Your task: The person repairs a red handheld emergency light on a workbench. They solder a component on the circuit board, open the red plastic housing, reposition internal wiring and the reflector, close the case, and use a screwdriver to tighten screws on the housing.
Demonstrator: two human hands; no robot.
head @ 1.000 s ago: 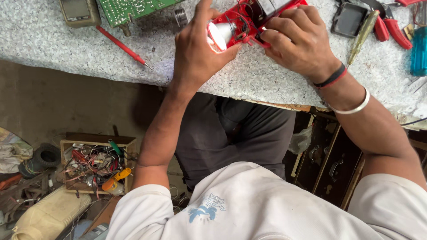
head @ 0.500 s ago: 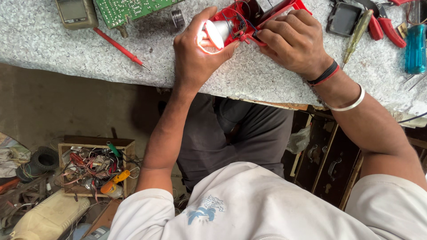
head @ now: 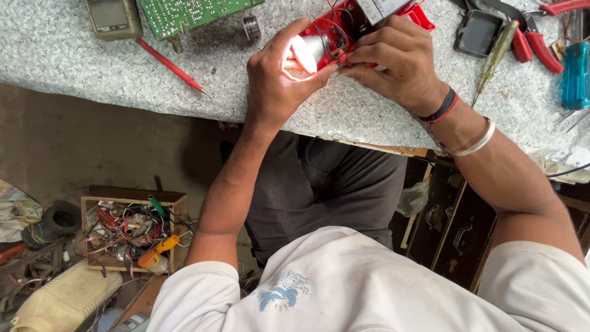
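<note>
A red opened torch-like device point(head: 344, 27) with a lit silver reflector lies on the speckled worktop point(head: 203, 92). Loose red and black wires show inside it. My left hand point(head: 276, 80) wraps around the glowing reflector end. My right hand point(head: 393, 58) presses on the red body beside the reflector, fingertips at the wires. A black-and-red band and a silver bangle sit on my right wrist.
A green circuit board point(head: 190, 12), a grey meter point(head: 114, 17), a red probe point(head: 169, 64) and a solder spool point(head: 250, 27) lie at the left. Screwdrivers point(head: 495, 52), red pliers point(head: 534, 46) and a blue handle point(head: 574, 77) lie at the right. A wooden box of wires point(head: 132, 230) stands on the floor.
The view has shifted slightly, so the device and both hands sit a little lower and to the right. Both hands keep their hold on the device.
</note>
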